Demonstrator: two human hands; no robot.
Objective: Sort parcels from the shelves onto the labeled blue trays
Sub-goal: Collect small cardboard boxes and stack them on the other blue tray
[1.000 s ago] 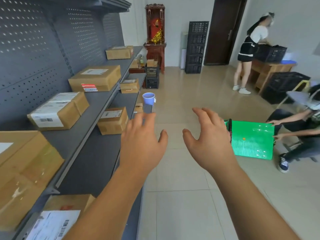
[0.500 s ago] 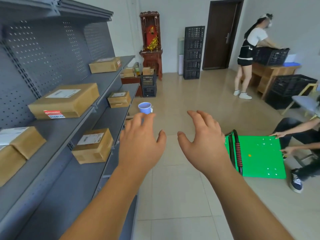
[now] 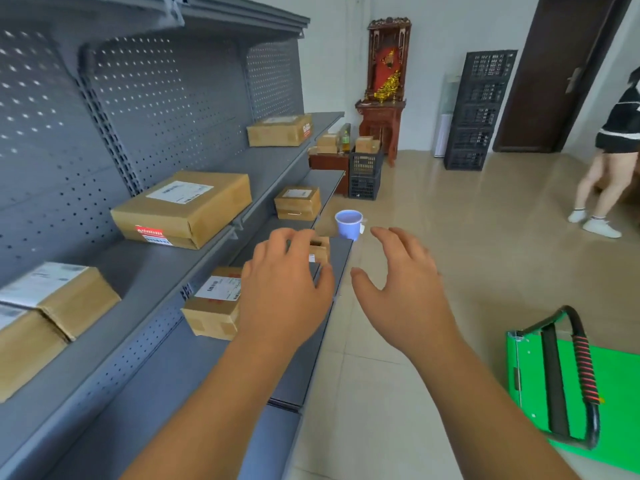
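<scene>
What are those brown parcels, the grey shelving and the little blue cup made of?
The parcels look like matte brown cardboard: folded edges, tape, paper labels. The shelving seems grey painted sheet metal, judging by its punched back panel and slotted uprights. The blue cup is probably thin plastic with a slight sheen; paper cannot be ruled out.

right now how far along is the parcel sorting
Done: nothing I can confirm; no blue trays are in view. In hand: nothing; the left hand and right hand are both open and empty, reaching toward a small box on the lower shelf. Left: at least the red-stickered parcel and far parcel sit on the upper shelf.
</scene>
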